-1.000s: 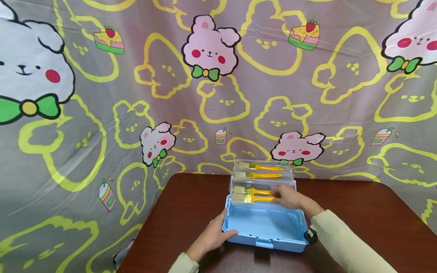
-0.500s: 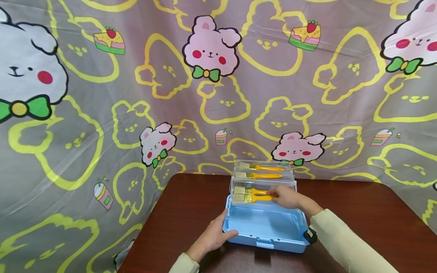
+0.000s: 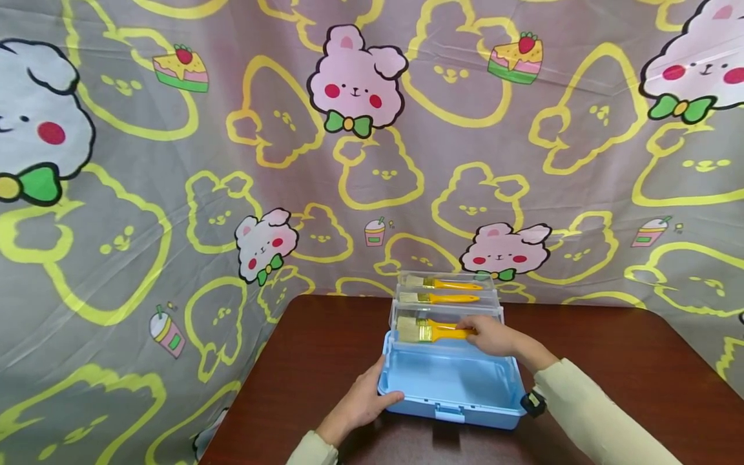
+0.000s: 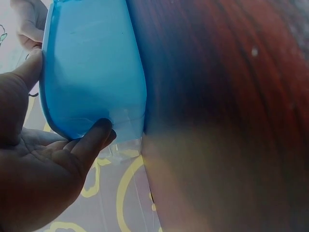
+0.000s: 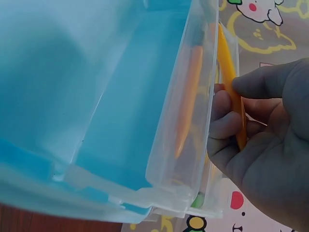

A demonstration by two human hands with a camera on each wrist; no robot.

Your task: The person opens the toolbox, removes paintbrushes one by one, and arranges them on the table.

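Brush (image 3: 440,331) pinched by its yellow handle in the right hand (image 3: 491,334), thumb on one side, fingers on the other; bristles to the left, at the lowest clear tray (image 5: 166,164). Contact with the tray floor not determinable. Second brush (image 5: 189,96) visible through the tray wall in the right wrist view, largely covered in the head view. Upper brush (image 3: 450,284) and middle brush (image 3: 444,298) lying one each in the two rear trays (image 3: 494,294).

Left hand (image 3: 366,395) spread wide at the front left corner of the blue box (image 3: 488,418): fingers along the side wall, thumb at the front rim. Box standing open on the counter (image 3: 628,349).

Step in hand, by judgement: positioning of one brush at the lowest tray; laying in or lifting out not determinable. For the next move, hold the handle level and clear of the tray wall. If laying in, align with the second brush, then loosen the pinch. If lifting out, raise before swinging aside. Brace the box against sliding.
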